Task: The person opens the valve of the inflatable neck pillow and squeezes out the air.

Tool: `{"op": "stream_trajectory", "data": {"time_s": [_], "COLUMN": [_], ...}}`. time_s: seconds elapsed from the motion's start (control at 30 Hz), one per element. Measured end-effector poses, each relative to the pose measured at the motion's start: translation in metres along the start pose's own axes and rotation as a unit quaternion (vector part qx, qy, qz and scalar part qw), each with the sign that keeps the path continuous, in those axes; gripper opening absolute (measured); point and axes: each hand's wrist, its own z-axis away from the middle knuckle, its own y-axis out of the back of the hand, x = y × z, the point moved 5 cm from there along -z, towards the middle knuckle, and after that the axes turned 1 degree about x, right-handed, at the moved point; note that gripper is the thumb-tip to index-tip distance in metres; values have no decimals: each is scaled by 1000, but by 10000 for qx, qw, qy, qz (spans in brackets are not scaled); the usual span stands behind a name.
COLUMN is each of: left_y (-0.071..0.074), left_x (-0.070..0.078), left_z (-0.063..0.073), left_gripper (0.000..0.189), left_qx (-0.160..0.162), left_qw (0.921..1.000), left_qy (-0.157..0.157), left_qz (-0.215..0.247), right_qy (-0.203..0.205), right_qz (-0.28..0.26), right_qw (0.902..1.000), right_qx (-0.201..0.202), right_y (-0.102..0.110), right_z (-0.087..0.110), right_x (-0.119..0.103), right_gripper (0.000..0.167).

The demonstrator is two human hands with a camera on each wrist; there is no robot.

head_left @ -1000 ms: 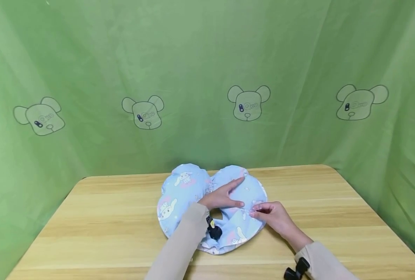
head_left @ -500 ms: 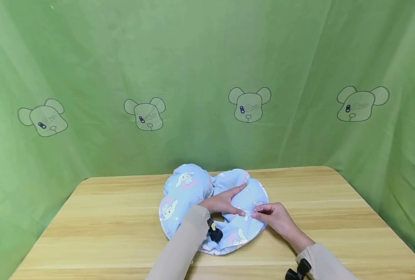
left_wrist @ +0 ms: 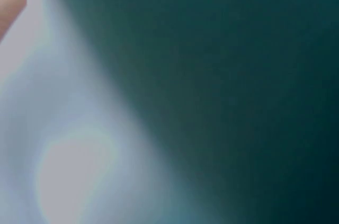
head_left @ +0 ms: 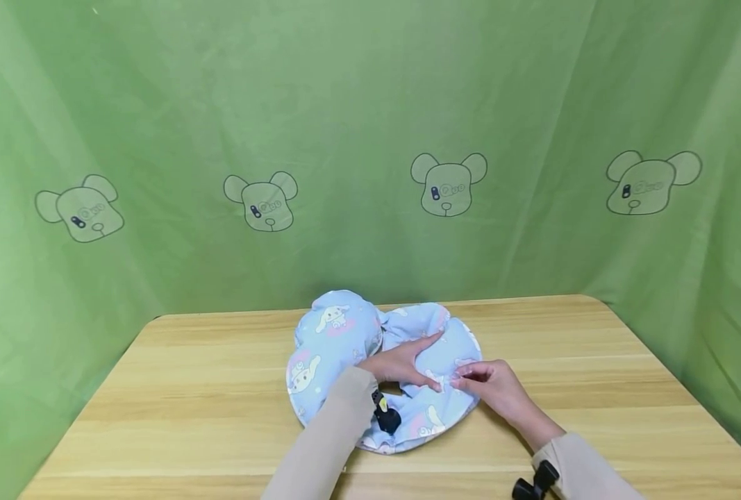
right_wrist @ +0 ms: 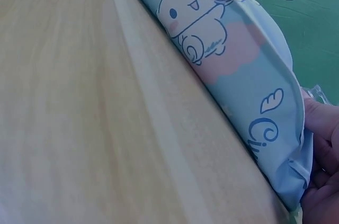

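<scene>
A light-blue inflatable neck pillow (head_left: pixel 320 351) with white cartoon puppies lies on the table. Its left lobe is plump, while the right lobe looks slack and dented. My left hand (head_left: pixel 401 362) rests on the right lobe with fingers and thumb spread, pressing into it. At the outer right part my right hand (head_left: pixel 492 389) pinches a small piece at the surface with thumb and fingertips. A clear plastic bit, apparently the air valve (right_wrist: pixel 317 94), shows beside the thumb (right_wrist: pixel 320 121) in the right wrist view. Blurred blue fabric and dark shadow fill the left wrist view.
The wood-grain table (head_left: pixel 207 396) extends on both sides of the pillow. A green curtain (head_left: pixel 345 125) printed with bear heads hangs behind it. Small black cameras (head_left: pixel 387 419) are strapped at both wrists.
The right lobe has sunk and creased under my left hand, which has moved slightly down with it. My right hand keeps its pinch in nearly the same place.
</scene>
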Motion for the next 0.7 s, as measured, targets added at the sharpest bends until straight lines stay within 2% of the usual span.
{"op": "stream_trajectory", "data": {"time_s": [0.2,0.37,0.7], "left_y": [0,0,1], "left_x": [-2,-2,-1], "left_z": [1,1,2], "left_gripper": [97,95,87], "left_qx": [25,39,49], "left_qw": [9998,9997,9994], "left_qy": [161,159,-152], "left_qz": [-79,-178,-317], "right_qy": [-72,-38,33], "right_qz": [102,95,48], "right_qw": [9999,9999,10000], "right_qx": [19,47,34], "right_y": [0,0,-1], "right_z": [-1,-2,-2], "right_x": [2,2,2], "right_gripper": [16,16,15]}}
